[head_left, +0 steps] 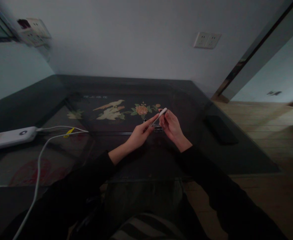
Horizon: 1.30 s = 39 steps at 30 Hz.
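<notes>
My left hand (138,136) and my right hand (172,129) meet above the dark table. Between them is a slim, pale item with a rounded white end (163,111); its exact kind is too small and dim to make out. The left fingers lie closed along its lower part, while the right fingers pinch near the white end. Just under the hands, a small dark object with a shiny outline (158,129) shows on the table, partly hidden by the fingers.
The dark glossy table (146,163) has a bird-and-flower picture (111,111). A white power strip (11,137) lies at left, with a white cable (39,160) and a yellow tag (69,132). At right lies a flat black object (220,130). Wall sockets (207,40) sit behind.
</notes>
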### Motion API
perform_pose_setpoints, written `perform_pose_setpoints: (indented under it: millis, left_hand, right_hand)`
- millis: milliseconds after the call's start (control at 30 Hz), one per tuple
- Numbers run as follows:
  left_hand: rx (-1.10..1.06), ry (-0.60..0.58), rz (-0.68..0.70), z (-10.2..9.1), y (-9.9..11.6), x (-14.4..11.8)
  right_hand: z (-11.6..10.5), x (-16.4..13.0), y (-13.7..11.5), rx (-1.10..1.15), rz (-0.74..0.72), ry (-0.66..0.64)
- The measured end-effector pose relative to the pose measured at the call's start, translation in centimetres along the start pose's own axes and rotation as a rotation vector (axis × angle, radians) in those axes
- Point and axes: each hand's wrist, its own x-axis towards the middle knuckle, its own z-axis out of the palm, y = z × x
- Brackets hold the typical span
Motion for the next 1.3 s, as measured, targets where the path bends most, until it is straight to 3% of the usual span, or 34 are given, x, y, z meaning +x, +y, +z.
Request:
perform_pose_setpoints:
  millis: [367,900,1300]
  left_hand:
    - [-0.004,0.075,-0.031,-0.4,-1.0,0.4]
    - [-0.081,-0.031,-0.017,0.4,1.0,-0.4]
    - [-0.086,0.037,-0.072,-0.1,0.0,0.2]
  right_hand:
    - [0.0,0.1,0.0,-0.023,0.040,0.003]
    - [0.1,0.1,-0.3,-0.014,-0.020,0.012]
    - [0.3,-0.1,-0.4,0.029,0.005,-0.016]
